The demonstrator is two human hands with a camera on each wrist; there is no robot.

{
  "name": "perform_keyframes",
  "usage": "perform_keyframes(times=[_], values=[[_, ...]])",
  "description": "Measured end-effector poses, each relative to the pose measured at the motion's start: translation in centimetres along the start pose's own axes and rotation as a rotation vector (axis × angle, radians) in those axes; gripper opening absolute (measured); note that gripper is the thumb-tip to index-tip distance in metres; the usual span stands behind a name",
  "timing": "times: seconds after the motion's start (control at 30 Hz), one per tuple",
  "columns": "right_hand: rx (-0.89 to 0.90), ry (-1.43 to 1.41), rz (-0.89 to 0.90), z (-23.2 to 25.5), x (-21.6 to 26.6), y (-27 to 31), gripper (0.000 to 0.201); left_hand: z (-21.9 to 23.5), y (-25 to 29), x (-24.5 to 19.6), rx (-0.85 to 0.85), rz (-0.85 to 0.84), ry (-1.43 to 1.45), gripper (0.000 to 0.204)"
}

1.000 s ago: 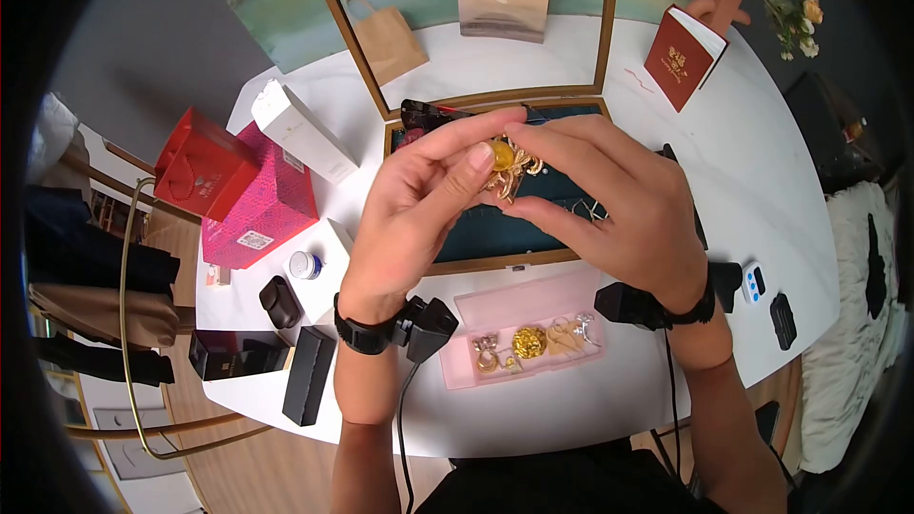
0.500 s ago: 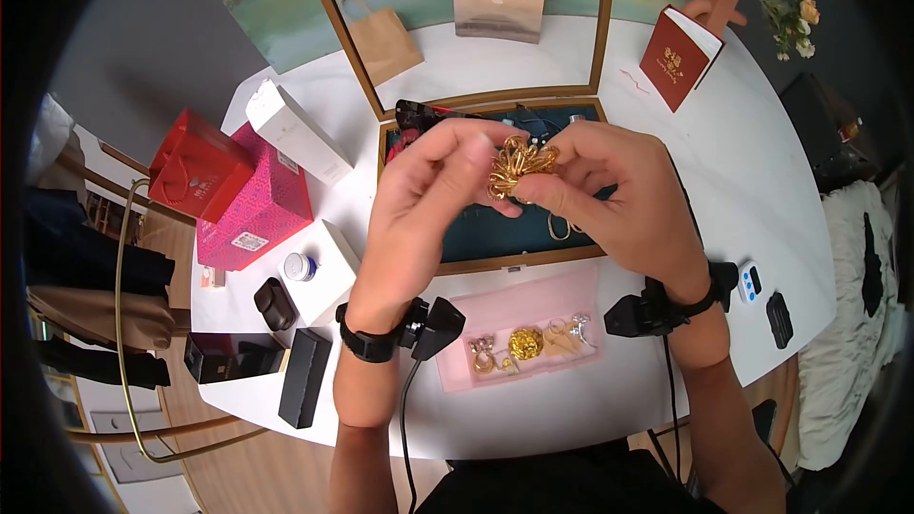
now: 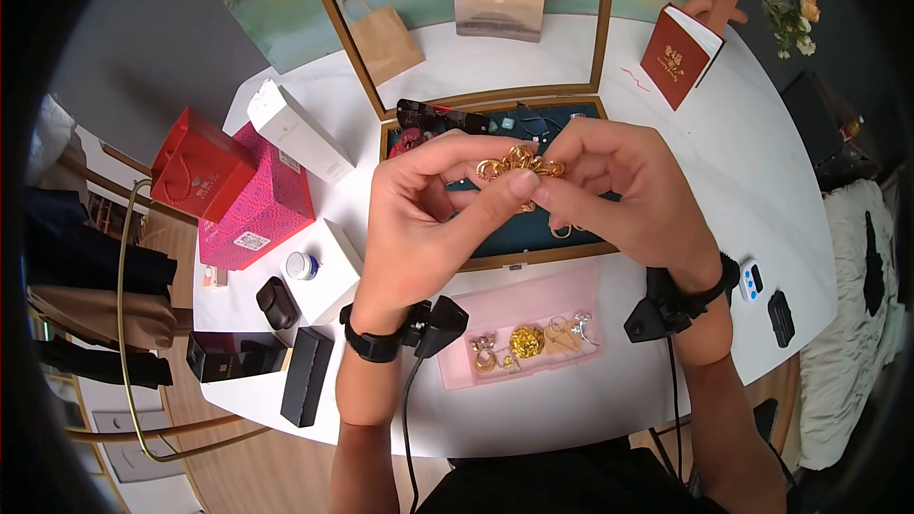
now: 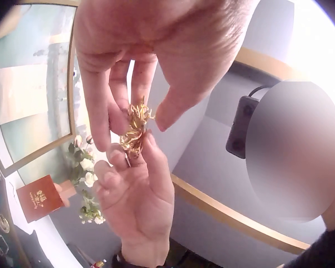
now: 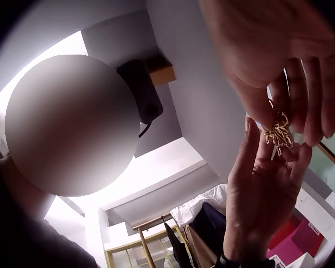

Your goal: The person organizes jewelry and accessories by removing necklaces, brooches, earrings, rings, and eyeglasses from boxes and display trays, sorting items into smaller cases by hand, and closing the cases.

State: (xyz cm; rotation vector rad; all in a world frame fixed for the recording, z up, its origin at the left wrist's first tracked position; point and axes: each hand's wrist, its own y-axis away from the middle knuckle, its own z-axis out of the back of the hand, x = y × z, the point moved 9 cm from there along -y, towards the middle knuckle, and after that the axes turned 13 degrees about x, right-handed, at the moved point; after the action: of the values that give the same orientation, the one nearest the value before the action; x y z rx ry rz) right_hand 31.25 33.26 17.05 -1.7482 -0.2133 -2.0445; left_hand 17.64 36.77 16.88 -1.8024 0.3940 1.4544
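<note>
A gold looped-wire ornament (image 3: pixel 520 164) is held up between both hands, above the teal-lined wooden case (image 3: pixel 562 255). The left hand (image 3: pixel 419 219) pinches it between thumb and fingers from the left. From the right, the right hand (image 3: pixel 638 195) holds its other edge, the two thumb tips close together. In the left wrist view the ornament (image 4: pixel 135 127) shows edge-on between the fingertips; the right wrist view shows its gold loops (image 5: pixel 279 133) too. Fingers hide part of it.
An open pink box (image 3: pixel 457 369) with several jewellery pieces lies in front of the case. At left stand a red bag (image 3: pixel 202 167), a pink bag (image 3: pixel 271 200) and white boxes; black boxes lie nearer. A red book (image 3: pixel 678 57) stands back right.
The ornament has turned between the fingers: its yellow round part showed earlier, then its looped face, now a tilted view. The left thumb has moved onto it, and the right hand has shifted its hold.
</note>
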Motion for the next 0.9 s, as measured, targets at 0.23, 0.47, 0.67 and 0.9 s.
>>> perform_keyframes(times=[0.23,0.47,0.67,0.9], values=[[-0.084,0.053,-0.018,0.0,-0.1,0.2,0.018,0.3,-0.1,-0.1,0.008,0.002,-0.157,0.025],[-0.107,0.115,0.034,-0.1,0.3,0.1,0.011,0.6,0.1,0.2,-0.029,0.017,-0.018,0.025],[-0.138,0.1,0.03,0.1,0.0,0.0,0.02,0.7,0.1,0.2,-0.048,0.016,-0.084,0.023],[-0.126,0.179,0.002,-0.2,0.0,0.0,0.016,1.0,0.2,0.0,-0.119,0.009,-0.143,0.017]])
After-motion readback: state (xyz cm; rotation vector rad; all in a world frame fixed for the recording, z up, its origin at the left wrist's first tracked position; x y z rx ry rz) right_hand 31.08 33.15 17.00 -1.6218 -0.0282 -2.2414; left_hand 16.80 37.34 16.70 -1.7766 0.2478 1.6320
